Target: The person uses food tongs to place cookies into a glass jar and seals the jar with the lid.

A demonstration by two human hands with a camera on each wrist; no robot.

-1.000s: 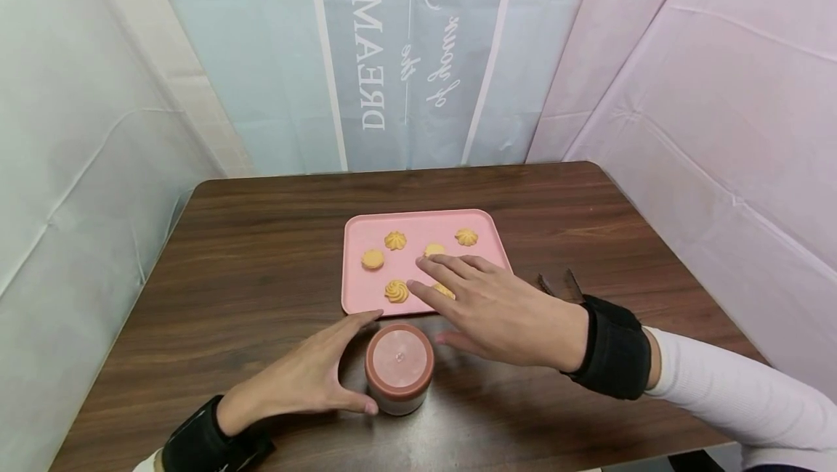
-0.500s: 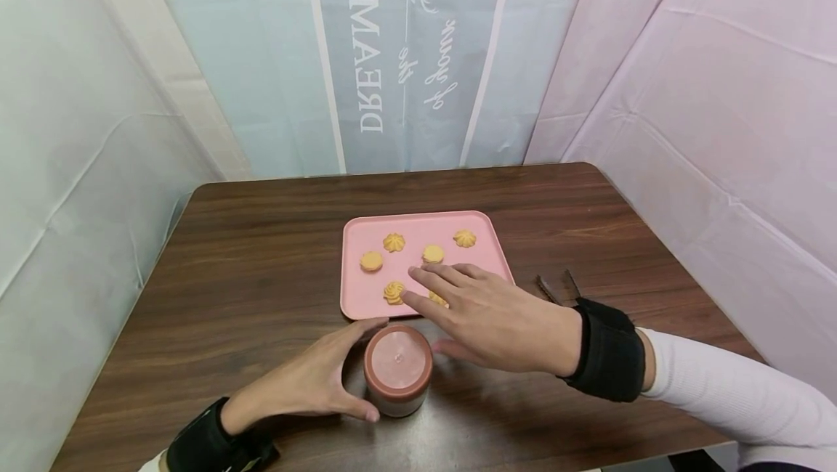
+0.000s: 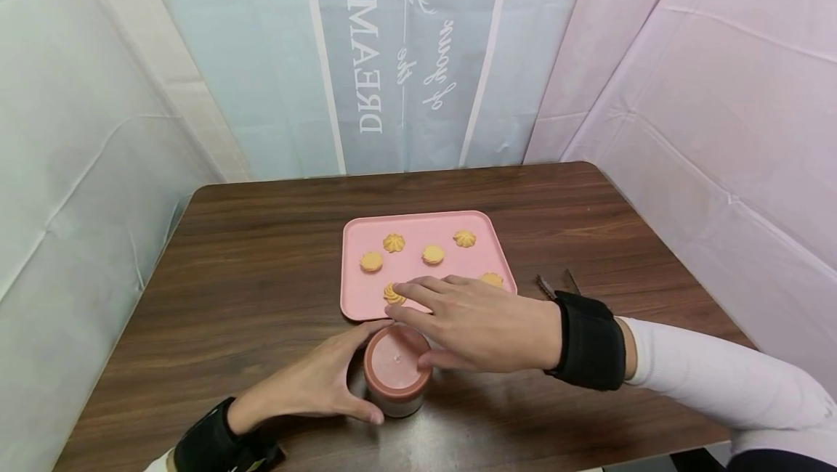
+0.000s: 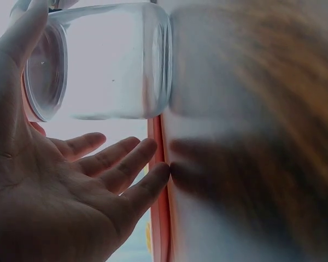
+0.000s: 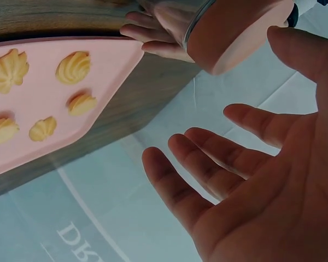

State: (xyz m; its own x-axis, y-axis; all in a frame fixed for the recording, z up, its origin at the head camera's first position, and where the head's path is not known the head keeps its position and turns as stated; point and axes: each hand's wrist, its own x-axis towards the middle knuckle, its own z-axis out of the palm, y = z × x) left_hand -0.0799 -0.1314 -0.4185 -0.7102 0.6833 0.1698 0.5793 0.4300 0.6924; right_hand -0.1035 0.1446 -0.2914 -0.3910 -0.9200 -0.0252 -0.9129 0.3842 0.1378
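A clear jar [image 4: 112,65] with a reddish-brown lid [image 3: 392,364] stands upright near the front of the table. Nothing shows inside it in the left wrist view. My left hand [image 3: 320,379] curves loosely around the jar's left side, fingers spread and a gap visible at the palm. Above the jar's right side hovers my right hand [image 3: 480,323], its fingers stretched and its thumb over the lid's edge in the head view. The right wrist view shows the lid apart from those fingers. Behind the jar lies a pink tray [image 3: 418,224] bearing several piped cookies [image 3: 433,254], partly covered by my right hand.
To the tray's right lies a dark tong-like tool [image 3: 546,287], partly hidden behind my right wrist. The brown wooden table [image 3: 261,254] has light cloth hangings [image 3: 275,94] along its back and sides.
My right hand has moved left and a little closer to the lid, its thumb now overlapping the lid's edge. My left hand has shifted slightly toward the jar. The jar stays in place.
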